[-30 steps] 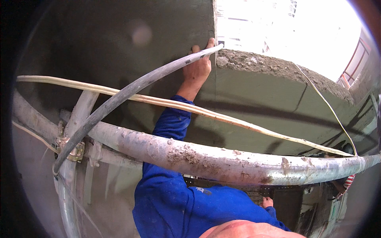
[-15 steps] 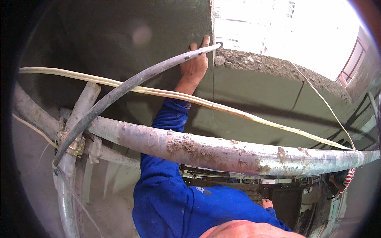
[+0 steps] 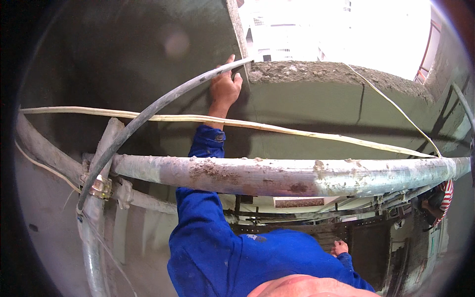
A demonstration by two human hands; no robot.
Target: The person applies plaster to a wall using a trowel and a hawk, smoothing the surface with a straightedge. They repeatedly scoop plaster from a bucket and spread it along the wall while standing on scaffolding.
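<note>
One hand, the left (image 3: 225, 89), is wrapped around the grey hose (image 3: 148, 115) up at the concrete wall corner (image 3: 237, 29), right hand (image 3: 339, 247) hangs loose and empty below; hose looks bendy but kinda heavy, so I'd grab near its end.

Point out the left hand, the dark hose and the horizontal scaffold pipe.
left hand (image 3: 224, 89), head view, back of the hand against the wall.
dark hose (image 3: 148, 115), head view, middle of its curved run.
horizontal scaffold pipe (image 3: 277, 175), head view, mortar-stained midsection.
</note>
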